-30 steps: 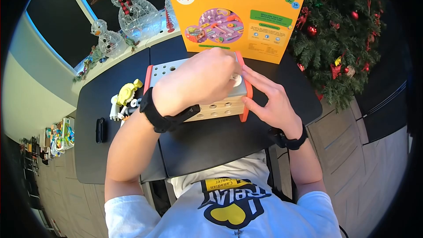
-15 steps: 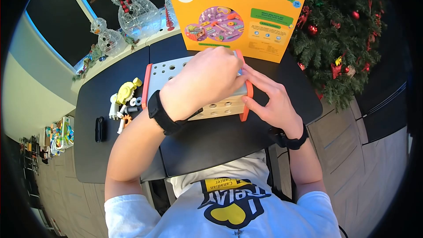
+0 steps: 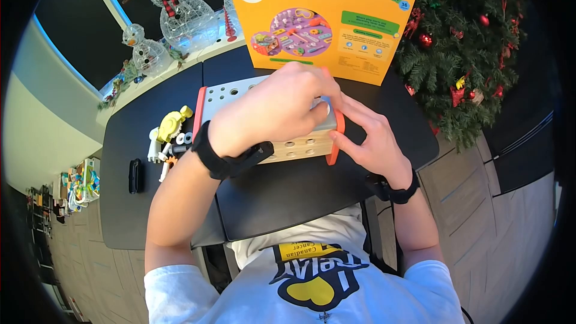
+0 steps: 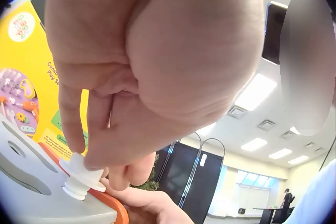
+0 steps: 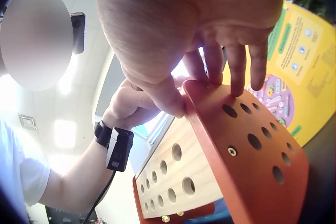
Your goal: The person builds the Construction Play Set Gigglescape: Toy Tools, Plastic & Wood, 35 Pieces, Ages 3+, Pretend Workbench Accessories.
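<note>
A toy workbench with a grey holed top, wooden front and orange-red end panels stands on the black table. At the right end of its top, my left hand pinches a white plastic screw between thumb and fingers. The screw stands upright close beside the end panel, its ridged shaft showing below the fingertips; the head view hides most of it behind the hand. My right hand grips the right end panel, thumb at the front edge and fingers over its outer side.
Left of the workbench lie yellow toy parts, white washers and a dark bolt. A black case sits near the table's left edge. A large yellow box stands behind, with a decorated tree to the right.
My left hand has twisted back and forth at the same spot over the screw, its wrist shifting slightly. The right hand and the workbench have stayed in place.
</note>
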A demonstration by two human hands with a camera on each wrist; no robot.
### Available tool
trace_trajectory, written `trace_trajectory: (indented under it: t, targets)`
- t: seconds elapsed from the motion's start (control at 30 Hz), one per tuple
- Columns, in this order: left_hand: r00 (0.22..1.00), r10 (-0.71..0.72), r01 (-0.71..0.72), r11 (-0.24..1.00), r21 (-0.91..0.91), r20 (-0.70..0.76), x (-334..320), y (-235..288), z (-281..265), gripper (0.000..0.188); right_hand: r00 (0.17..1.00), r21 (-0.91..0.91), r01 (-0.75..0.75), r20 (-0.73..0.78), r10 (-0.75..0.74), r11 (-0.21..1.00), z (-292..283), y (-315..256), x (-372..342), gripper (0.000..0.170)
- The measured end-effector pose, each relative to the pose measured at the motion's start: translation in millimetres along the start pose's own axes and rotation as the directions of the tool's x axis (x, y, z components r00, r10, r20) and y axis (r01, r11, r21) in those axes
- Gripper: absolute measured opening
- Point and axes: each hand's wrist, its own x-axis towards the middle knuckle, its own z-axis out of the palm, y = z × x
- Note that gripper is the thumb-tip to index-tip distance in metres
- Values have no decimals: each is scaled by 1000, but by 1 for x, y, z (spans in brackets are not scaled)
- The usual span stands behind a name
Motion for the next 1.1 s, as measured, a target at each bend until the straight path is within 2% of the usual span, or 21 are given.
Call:
trace_trajectory:
  t: [0.03, 0.13, 0.23, 0.33, 0.43, 0.53, 0.63, 0.73, 0.83, 0.93, 1.03, 1.1]
  targets:
    - [995, 36, -32, 999, 44, -95, 0, 0, 5, 11, 1000, -6, -1, 1, 1, 1000, -1, -1, 0, 59]
    - [988, -128, 145, 962, 233, -87, -5, 10, 10, 8, 1000, -10, 14, 5, -14, 1000, 0, -1, 1, 59]
    - [986, -165, 168, 920, 353, -38, -7, 9, 17, 11, 1000, -9, 14, 7, -14, 1000, 0, -1, 2, 60]
    - [997, -74, 75, 954, 290, -13, -9, 7, 16, 9, 1000, -18, 10, 12, -10, 1000, -1, -2, 2, 60]
    - [997, 65, -60, 992, 113, -39, -10, 5, 10, 10, 1000, -7, 3, 16, -3, 1000, -2, 0, 1, 60]
    - [995, 1, 10, 994, -110, 104, -8, 10, 0, 9, 1000, 5, 2, 29, -2, 1000, -2, 0, 1, 60]
    - [990, 85, -86, 996, -3, -112, -6, 7, 7, 8, 1000, 15, -12, 23, 11, 1000, -2, -5, 2, 60]
    - [980, -86, 125, 968, 218, -180, -8, 13, 17, 10, 1000, 18, -7, 14, 6, 1000, -1, -2, 2, 61]
    - [977, -206, 212, 930, 302, -51, -7, 11, 19, 11, 1000, 16, 3, 15, -3, 1000, -1, -2, 2, 61]
    - [998, -29, 39, 982, 184, -58, -8, 5, 17, 8, 1000, 12, 4, 22, -5, 1000, -1, -2, 3, 62]
    - [996, 85, -85, 996, 1, 9, -9, 3, 5, 11, 999, 10, -16, 31, 16, 1000, -1, -2, 2, 62]
    - [997, 54, -51, 996, -67, 48, -7, 6, 0, 14, 999, 14, -30, 39, 30, 999, -1, -3, 2, 63]
